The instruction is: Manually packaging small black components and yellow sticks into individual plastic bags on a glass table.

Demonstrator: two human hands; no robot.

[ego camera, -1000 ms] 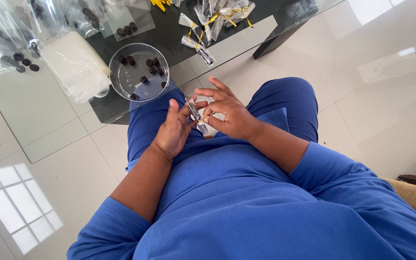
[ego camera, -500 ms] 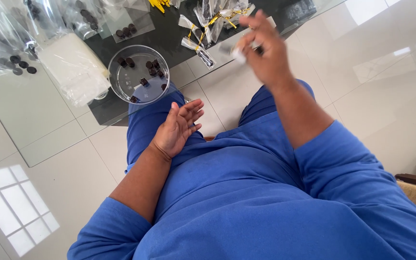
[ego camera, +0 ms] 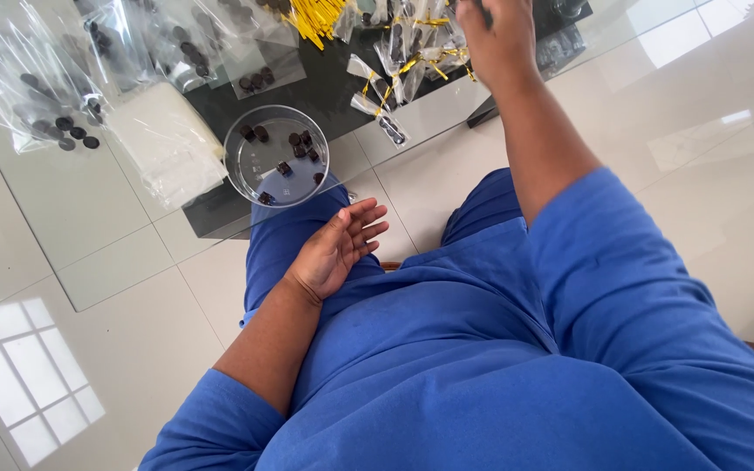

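Beyond the round clear glass bowl (ego camera: 277, 155), several small clear cellophane packets tied with yellow twist ties (ego camera: 412, 61) already lie finished. The right hand (ego camera: 496, 39) reaches over that pile; whether it grips anything cannot be told. A few small dark round sweets (ego camera: 300, 144) remain in the bowl, unpacked. The left hand (ego camera: 338, 249) rests open and empty just below the bowl, on the lap.
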